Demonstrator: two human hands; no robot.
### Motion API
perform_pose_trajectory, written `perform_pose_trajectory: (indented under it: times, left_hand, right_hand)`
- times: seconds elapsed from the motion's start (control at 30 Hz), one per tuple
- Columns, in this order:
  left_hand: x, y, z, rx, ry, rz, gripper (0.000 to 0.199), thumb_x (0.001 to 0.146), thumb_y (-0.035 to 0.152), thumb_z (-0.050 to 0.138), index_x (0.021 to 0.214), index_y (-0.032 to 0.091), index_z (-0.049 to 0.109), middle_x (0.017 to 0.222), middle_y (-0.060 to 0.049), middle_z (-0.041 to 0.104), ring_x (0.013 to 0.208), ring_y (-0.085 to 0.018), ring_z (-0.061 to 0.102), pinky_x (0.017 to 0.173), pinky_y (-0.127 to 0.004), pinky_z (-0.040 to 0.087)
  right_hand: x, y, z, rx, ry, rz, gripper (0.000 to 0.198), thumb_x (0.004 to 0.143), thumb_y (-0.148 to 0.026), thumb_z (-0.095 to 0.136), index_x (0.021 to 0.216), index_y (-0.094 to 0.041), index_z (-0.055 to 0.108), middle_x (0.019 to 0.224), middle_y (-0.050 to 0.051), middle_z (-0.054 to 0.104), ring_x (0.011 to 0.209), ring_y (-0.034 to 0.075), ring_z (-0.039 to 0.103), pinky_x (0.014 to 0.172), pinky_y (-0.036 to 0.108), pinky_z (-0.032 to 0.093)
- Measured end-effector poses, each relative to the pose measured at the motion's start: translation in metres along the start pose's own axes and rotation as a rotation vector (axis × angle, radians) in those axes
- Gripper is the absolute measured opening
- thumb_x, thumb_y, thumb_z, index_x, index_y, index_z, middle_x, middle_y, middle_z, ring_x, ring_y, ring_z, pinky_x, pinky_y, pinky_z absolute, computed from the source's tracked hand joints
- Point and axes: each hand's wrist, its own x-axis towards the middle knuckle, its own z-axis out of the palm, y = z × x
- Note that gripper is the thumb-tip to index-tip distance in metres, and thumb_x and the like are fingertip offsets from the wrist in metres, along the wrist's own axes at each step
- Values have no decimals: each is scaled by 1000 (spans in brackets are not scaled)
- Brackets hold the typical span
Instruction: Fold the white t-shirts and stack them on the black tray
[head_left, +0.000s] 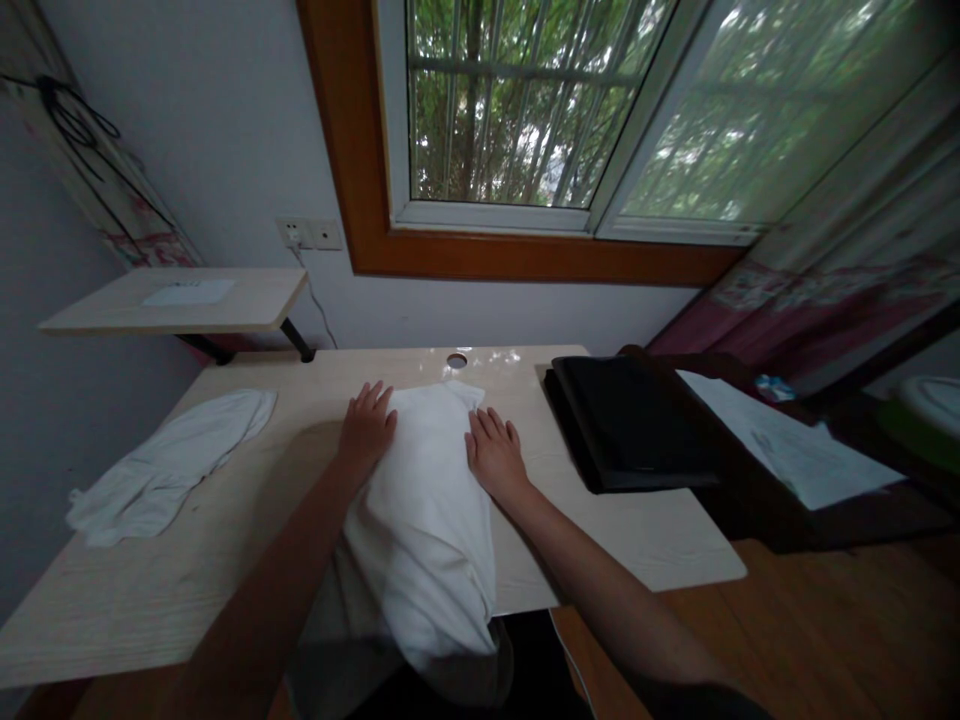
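A white cloth (pixel 431 490), perhaps a garment, lies lengthwise on the pale wooden desk (pixel 600 545), its near end hanging over the front edge toward my lap. My left hand (pixel 367 425) rests along the cloth's left side near its far end, fingers stretched out and palm down. On the opposite side, my right hand (pixel 496 452) lies with its fingers extended at the cloth's right edge. Neither hand is closed around the fabric. Another white cloth (pixel 176 460) lies loosely folded at the desk's left side.
A black folder-like case (pixel 637 420) lies on the right of the desk. Beyond it, papers (pixel 787 440) rest on a dark surface. A small raised shelf (pixel 255 300) stands at the back left. A round cable hole (pixel 457 361) is near the wall, under the window.
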Motion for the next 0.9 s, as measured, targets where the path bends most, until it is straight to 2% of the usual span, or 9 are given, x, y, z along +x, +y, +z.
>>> perform_pose_trajectory:
  times: [0.07, 0.13, 0.27, 0.33, 0.4, 0.67, 0.8, 0.9]
  left_hand:
    - [-4, -7, -5, 0, 68, -111, 54, 93, 34, 54, 143, 13, 53, 142, -20, 57, 136, -33, 48, 115, -50, 36]
    - [-9, -12, -14, 8, 76, -203, 56, 90, 38, 60, 139, 11, 55, 127, -21, 64, 122, -35, 57, 109, -50, 41]
    - [-16, -19, -32, -76, -88, -296, 62, 84, 41, 67, 139, 17, 53, 110, -15, 71, 101, -31, 66, 92, -41, 49]
    - [-15, -24, -36, -159, -170, -346, 65, 83, 38, 68, 142, 19, 49, 105, -12, 72, 95, -27, 68, 85, -36, 50]
    - [-11, -31, -35, -241, -198, -401, 63, 83, 33, 68, 141, 21, 48, 102, -9, 73, 91, -25, 69, 82, -33, 49]
    - [31, -50, -11, -399, -27, -429, 42, 79, 25, 70, 120, 22, 62, 100, -5, 73, 90, -20, 68, 81, -29, 50]
    - [51, -51, -1, -389, 13, -424, 40, 80, 25, 69, 119, 23, 63, 103, -6, 72, 93, -21, 68, 83, -30, 50]
    - [54, -51, 2, -386, 33, -412, 40, 81, 26, 66, 121, 22, 62, 102, -6, 71, 92, -21, 67, 83, -31, 51]
  right_hand:
    - [6, 0, 2, -1, -9, -4, 48, 107, -32, 34, 150, -19, 47, 157, 12, 47, 151, 27, 30, 121, 53, 19]
    - [13, 1, 4, 1, -17, -14, 48, 107, -32, 34, 150, -18, 47, 158, 12, 46, 152, 27, 29, 121, 54, 19]
    - [31, 1, 6, 6, -33, -48, 47, 107, -31, 33, 150, -18, 47, 159, 12, 44, 152, 27, 27, 122, 56, 19]
    - [41, 0, 6, 10, -43, -62, 48, 107, -32, 32, 150, -19, 46, 159, 12, 43, 153, 26, 27, 121, 57, 20]
    - [52, -1, 7, 14, -60, -65, 48, 107, -33, 31, 151, -19, 46, 160, 12, 43, 153, 27, 26, 121, 58, 21]
    - [102, 2, 17, -16, -101, -30, 51, 106, -35, 29, 154, -22, 41, 162, 11, 39, 154, 28, 23, 121, 60, 22]
    - [123, 7, 23, -27, -123, -1, 52, 106, -35, 30, 155, -23, 39, 164, 10, 36, 153, 29, 24, 121, 61, 22]
    - [128, 10, 26, -34, -125, 4, 52, 106, -35, 29, 156, -23, 38, 165, 9, 34, 153, 28, 25, 121, 60, 21]
